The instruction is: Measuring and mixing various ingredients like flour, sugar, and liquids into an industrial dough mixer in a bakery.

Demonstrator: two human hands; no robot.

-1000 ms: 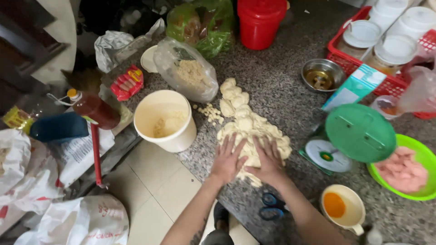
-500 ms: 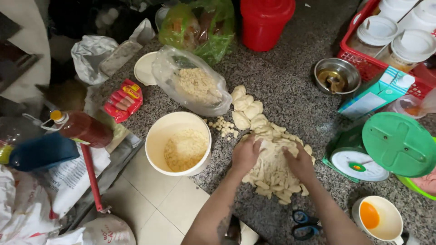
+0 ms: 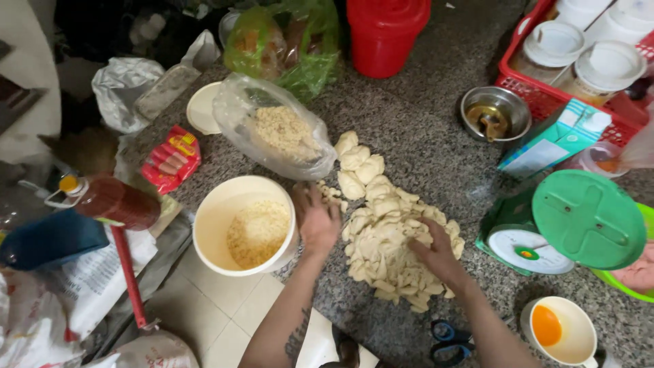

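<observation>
Moving away from the pile of pale flat dough pieces (image 3: 388,232) on the speckled granite counter (image 3: 422,123), the left hand (image 3: 317,218) is now hovering palm-down, fingers loosely spread, beside the round cream plastic bucket (image 3: 211,225), while the right hand (image 3: 436,252) is pressing open fingers into the pile.

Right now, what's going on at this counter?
A person works a heap of pale dough pieces on a speckled stone counter. The right hand rests on the heap; the left hand lies at its edge, beside a cream bucket holding crumbs. A plastic bag of crumbs lies behind it, a green kitchen scale to the right.
</observation>
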